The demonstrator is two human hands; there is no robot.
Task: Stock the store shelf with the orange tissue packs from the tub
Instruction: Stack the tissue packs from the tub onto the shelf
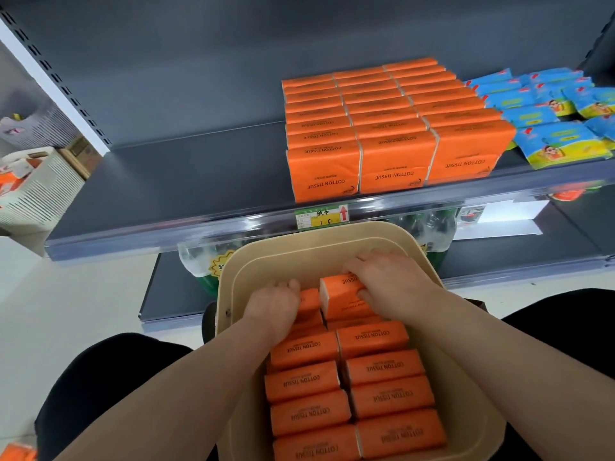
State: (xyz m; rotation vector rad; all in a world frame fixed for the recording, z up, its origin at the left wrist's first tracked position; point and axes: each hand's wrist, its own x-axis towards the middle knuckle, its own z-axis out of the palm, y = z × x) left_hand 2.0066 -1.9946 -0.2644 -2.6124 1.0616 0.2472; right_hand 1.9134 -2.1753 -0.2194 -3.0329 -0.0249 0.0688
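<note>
**Both hands in the tub, three rows on the shelf**

In the lower centre of the frame, a beige tub (229, 294) holds two columns of orange tissue packs (382, 394), labels up. The right hand (389, 281) grips a tilted pack (339, 287) at the far end of the right column, raised above its neighbours. The left hand (273, 304) curls its fingers over an end pack (310, 302) at the head of the left column. In the upper centre, a grey shelf (166, 181) carries three rows of stocked packs (382, 134), with blue packets (549, 104) just beside them on the right. A price label (321, 217) sits on the shelf's front rail. A white slatted basket (43, 191) stands at the left edge.
</note>
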